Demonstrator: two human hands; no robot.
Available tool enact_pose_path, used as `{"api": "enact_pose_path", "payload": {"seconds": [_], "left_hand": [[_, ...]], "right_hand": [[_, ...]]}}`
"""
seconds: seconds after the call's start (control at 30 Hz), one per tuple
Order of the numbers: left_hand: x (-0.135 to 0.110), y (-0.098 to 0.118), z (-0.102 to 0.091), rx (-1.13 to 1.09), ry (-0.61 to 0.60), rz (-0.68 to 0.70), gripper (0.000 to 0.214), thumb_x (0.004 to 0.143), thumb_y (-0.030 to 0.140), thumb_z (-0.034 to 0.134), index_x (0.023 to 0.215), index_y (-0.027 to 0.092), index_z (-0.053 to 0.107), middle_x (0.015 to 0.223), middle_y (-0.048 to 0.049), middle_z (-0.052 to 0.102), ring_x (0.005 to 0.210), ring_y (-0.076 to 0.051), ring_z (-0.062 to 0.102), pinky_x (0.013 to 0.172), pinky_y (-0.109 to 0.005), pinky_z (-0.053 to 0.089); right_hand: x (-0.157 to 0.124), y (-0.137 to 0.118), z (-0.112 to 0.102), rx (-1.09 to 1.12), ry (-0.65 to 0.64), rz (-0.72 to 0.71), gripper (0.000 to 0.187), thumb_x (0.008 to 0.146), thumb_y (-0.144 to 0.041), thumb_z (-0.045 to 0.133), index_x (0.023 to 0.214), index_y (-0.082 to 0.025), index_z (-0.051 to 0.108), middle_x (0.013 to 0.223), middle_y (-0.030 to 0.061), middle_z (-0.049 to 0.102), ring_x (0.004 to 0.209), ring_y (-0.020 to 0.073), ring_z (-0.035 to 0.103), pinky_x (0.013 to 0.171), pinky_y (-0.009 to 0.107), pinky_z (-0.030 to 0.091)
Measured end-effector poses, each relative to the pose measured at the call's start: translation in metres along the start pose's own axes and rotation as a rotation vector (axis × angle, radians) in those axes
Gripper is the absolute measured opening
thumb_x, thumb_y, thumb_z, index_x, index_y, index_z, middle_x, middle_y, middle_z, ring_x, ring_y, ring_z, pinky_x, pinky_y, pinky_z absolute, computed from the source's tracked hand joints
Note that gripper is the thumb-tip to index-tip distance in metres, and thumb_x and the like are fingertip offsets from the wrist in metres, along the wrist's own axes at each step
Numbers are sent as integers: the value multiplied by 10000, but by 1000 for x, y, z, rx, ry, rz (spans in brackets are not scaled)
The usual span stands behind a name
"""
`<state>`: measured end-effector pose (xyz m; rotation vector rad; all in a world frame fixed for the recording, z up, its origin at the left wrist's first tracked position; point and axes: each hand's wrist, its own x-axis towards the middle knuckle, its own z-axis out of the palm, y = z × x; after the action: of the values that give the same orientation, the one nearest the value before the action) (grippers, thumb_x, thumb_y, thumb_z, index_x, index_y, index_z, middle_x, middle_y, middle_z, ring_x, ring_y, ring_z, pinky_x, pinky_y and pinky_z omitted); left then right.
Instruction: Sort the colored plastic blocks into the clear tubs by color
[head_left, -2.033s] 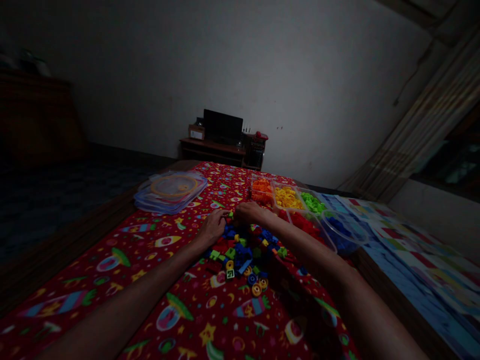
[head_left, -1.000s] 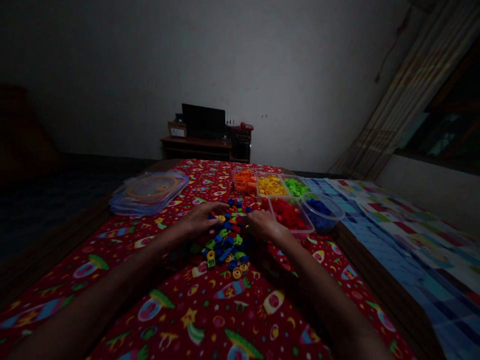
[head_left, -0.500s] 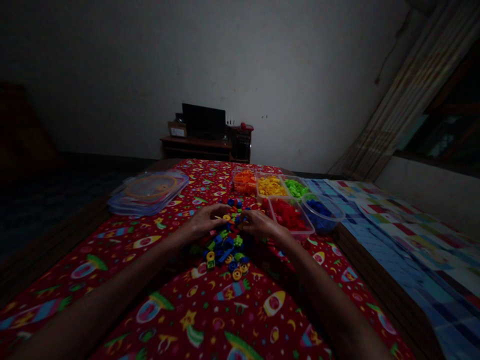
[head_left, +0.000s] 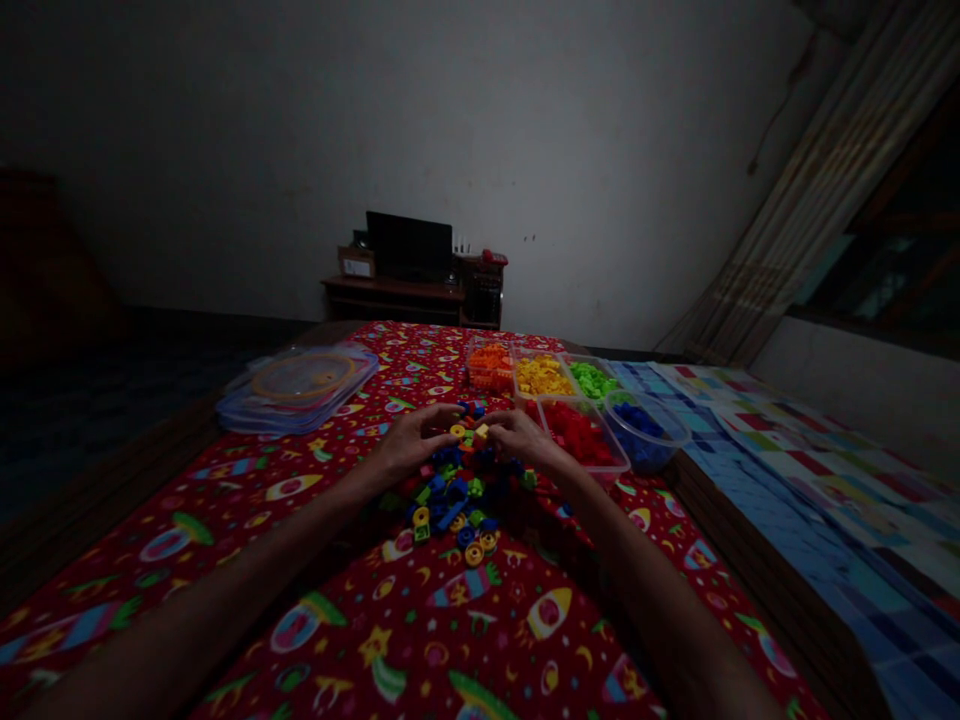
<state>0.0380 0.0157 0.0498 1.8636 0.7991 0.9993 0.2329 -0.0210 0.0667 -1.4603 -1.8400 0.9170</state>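
My right hand [head_left: 521, 438] pinches a small yellow toy block [head_left: 482, 432] between thumb and fingertips, just above the far part of a mixed pile of building blocks [head_left: 454, 490]. Facing it from the left, my left hand [head_left: 411, 440] is curved, with a round yellow piece [head_left: 457, 431] at its thumb and fingertips; it appears to hold this piece. Blue, green and yellow blocks, some of them round like wheels, make up the pile on the red patterned cloth [head_left: 420, 630]. Both hands partly hide the pile's far end.
Clear containers hold sorted blocks: orange [head_left: 490, 368], yellow [head_left: 543, 376], green [head_left: 592, 380], red [head_left: 577, 432] and blue [head_left: 637, 425]. Stacked clear lids [head_left: 300, 388] lie at the left. A patterned bedspread [head_left: 817, 450] is to the right, and a desk with a monitor [head_left: 409, 245] stands beyond.
My right hand has lifted slightly, and the yellow block now shows in its fingertips. My left hand and its round yellow piece have shifted a little up and right.
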Motion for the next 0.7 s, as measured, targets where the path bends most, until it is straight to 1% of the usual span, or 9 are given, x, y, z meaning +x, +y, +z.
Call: {"api": "enact_pose_path", "payload": {"seconds": [0.07,0.13,0.17,0.23,0.3,0.4,0.5,0.6,0.7], "left_hand": [[-1,3,3,14,33,46,549,669,439,708,1142,175,618,1044,-82,728,945,-260,688,839,-410,562],[-4,6,7,85,77,94,533,693,428,690,1166,197,607,1041,-67,733,973,-260,682,851,-408,561],[-6,8,9,127,105,113,515,707,423,677,1169,206,608,1053,-63,731,996,-260,676,863,-408,558],[-9,10,13,184,151,138,489,735,413,642,1183,218,608,1108,-61,716,1033,-260,664,885,-406,550],[-12,11,15,219,144,142,505,759,386,608,1239,231,577,1159,-54,697,1063,-251,654,917,-404,534],[-11,10,13,310,101,142,590,767,324,592,1344,266,484,1183,-22,688,1134,-235,616,989,-406,486],[-6,6,4,388,159,132,610,775,285,571,1373,271,451,1236,-19,658,1177,-235,586,1022,-406,456],[0,-3,-10,371,232,83,591,797,268,526,1382,244,442,1269,-46,637,1147,-240,607,996,-404,476],[2,-11,-22,347,269,34,591,799,249,498,1386,225,434,1253,-70,646,1104,-238,632,969,-408,491]], "right_hand": [[0,1,5,231,-48,29,325,806,-224,407,955,-144,685,665,-8,575,566,97,475,530,196,362],[0,0,11,425,-112,32,275,833,-342,459,871,-154,656,678,-11,556,583,93,473,531,192,363],[-1,0,14,496,-142,31,300,828,-421,496,833,-156,637,686,-11,549,587,90,468,529,191,359],[-2,-2,19,568,-178,22,392,779,-545,568,775,-154,599,677,-20,520,567,77,432,516,189,334],[-2,-3,22,569,-180,-5,430,735,-583,609,739,-155,562,635,-43,468,527,61,377,497,188,295],[-1,1,18,417,-105,-35,388,760,-539,576,670,-171,492,561,-71,397,478,54,328,471,193,250],[3,8,2,86,2,-50,337,811,-440,504,603,-179,456,504,-70,378,457,59,334,464,206,229],[14,15,-27,-193,126,-93,310,829,-354,464,583,-167,484,508,-56,407,467,61,349,474,213,226],[38,16,-62,-441,306,-31,288,842,-292,466,623,-134,568,552,-22,496,504,77,419,493,215,256]]}}
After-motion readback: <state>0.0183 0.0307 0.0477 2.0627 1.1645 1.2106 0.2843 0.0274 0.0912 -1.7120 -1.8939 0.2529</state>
